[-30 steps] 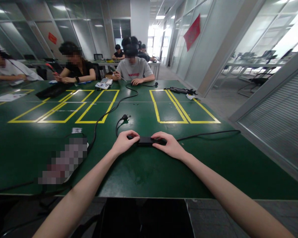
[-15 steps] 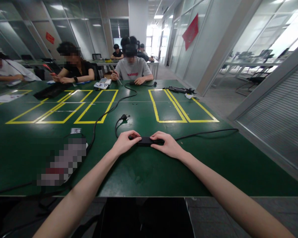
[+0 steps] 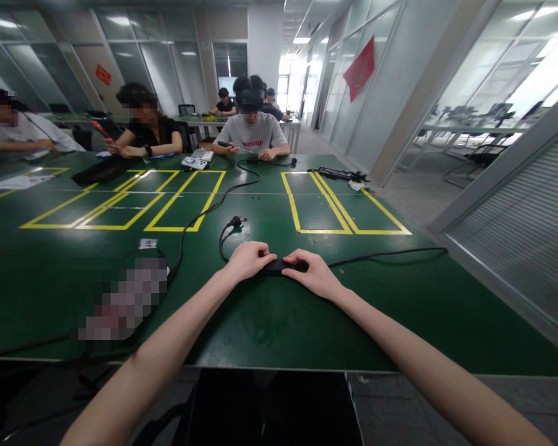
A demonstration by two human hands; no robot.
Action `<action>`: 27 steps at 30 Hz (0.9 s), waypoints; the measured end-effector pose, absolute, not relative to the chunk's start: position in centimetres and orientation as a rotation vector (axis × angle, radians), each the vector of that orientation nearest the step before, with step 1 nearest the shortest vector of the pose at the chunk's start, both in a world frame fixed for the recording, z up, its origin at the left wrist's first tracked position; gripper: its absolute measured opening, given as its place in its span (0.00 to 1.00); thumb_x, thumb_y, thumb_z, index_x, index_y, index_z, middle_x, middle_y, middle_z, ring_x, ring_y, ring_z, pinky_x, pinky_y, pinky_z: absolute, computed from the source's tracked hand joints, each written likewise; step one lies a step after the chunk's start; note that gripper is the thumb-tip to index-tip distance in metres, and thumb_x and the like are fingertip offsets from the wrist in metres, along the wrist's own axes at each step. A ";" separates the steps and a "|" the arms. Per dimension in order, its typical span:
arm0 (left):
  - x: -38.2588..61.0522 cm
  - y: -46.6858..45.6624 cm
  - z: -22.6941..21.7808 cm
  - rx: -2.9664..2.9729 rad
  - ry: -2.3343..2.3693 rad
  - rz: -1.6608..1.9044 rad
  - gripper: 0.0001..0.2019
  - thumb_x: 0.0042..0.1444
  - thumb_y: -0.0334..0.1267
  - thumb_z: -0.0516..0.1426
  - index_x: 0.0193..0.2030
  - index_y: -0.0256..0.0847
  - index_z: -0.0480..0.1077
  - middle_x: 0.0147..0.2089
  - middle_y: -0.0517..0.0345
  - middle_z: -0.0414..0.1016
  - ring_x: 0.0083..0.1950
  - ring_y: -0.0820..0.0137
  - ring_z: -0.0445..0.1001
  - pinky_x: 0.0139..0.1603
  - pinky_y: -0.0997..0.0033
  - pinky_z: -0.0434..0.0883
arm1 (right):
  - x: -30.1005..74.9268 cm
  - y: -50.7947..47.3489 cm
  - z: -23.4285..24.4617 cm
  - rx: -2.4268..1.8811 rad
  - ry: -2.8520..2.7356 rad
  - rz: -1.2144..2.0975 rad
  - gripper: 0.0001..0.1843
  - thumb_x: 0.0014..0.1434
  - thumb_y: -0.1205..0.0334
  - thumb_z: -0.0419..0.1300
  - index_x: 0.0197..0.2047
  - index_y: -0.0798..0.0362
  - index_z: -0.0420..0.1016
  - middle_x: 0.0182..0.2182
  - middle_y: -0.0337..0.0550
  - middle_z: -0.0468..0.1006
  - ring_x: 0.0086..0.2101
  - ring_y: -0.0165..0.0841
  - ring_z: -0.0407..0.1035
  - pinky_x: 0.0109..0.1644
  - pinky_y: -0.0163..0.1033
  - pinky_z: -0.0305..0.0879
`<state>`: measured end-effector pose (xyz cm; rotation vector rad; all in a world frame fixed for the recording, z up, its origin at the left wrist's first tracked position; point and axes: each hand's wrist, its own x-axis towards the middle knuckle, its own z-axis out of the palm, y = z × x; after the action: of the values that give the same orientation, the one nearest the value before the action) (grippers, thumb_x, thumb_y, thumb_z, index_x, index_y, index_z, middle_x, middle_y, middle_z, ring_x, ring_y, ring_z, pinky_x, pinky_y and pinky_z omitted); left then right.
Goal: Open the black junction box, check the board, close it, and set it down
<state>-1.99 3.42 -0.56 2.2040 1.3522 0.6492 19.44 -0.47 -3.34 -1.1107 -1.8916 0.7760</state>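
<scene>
A black power adapter (image 3: 275, 267) lies between my two hands at the middle of the green table (image 3: 242, 328). My left hand (image 3: 250, 260) is closed at its left end, with thumb and fingers over the upper edge and hiding that end. Thumb and fingertips of my right hand (image 3: 310, 272) grip the right end, where a cord (image 3: 381, 254) runs off to the right. Beyond my left hand, a short cord curves up to a black plug (image 3: 235, 222) with its prongs pointing right.
A blurred-out pouch-like item (image 3: 128, 297) lies to the left beside a long black cable (image 3: 181, 238) and a small label (image 3: 148, 243). Yellow tape (image 3: 325, 232) marks rectangles. A folded black stand (image 3: 339, 173) lies at the back right. Several people sit across the table, one holding a tool.
My left hand has shifted right along the adapter, covering more of its left part. The right hand keeps its grip. Across the table, a person's tool has turned from upright to nearly level.
</scene>
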 end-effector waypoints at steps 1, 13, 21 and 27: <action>-1.7 3.7 -0.5 2.206 1.329 0.613 0.17 0.59 0.47 0.59 0.22 0.40 0.69 0.23 0.62 0.71 0.28 0.70 0.66 0.32 0.71 0.57 | 19.4 -0.5 -3.3 -1.127 -1.882 0.791 0.11 0.56 0.56 0.69 0.39 0.50 0.75 0.37 0.42 0.81 0.39 0.37 0.75 0.47 0.45 0.71; 1.0 4.3 0.0 2.282 1.323 0.487 0.14 0.62 0.43 0.58 0.25 0.41 0.73 0.25 0.59 0.74 0.28 0.67 0.68 0.30 0.70 0.58 | 19.4 -0.3 -3.1 -1.199 -1.821 0.774 0.22 0.50 0.50 0.72 0.31 0.48 0.62 0.29 0.34 0.74 0.30 0.33 0.68 0.37 0.39 0.64; 1.9 1.8 -0.9 2.464 1.479 0.601 0.10 0.68 0.39 0.54 0.35 0.42 0.71 0.36 0.51 0.76 0.41 0.61 0.75 0.42 0.67 0.68 | 19.4 -0.2 -3.1 -1.193 -1.881 0.738 0.19 0.51 0.51 0.72 0.31 0.49 0.66 0.28 0.34 0.73 0.30 0.32 0.67 0.36 0.37 0.63; 0.1 0.2 -1.8 2.740 1.153 0.524 0.11 0.68 0.34 0.50 0.48 0.38 0.73 0.47 0.44 0.80 0.51 0.58 0.77 0.57 0.58 0.73 | 19.5 0.1 -3.8 -1.163 -1.979 0.653 0.15 0.54 0.55 0.70 0.33 0.49 0.67 0.31 0.36 0.74 0.32 0.32 0.68 0.38 0.38 0.65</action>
<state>0.07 0.17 -1.83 2.7404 1.1531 0.5245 19.46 0.09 -3.83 -1.1631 -1.9786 0.6531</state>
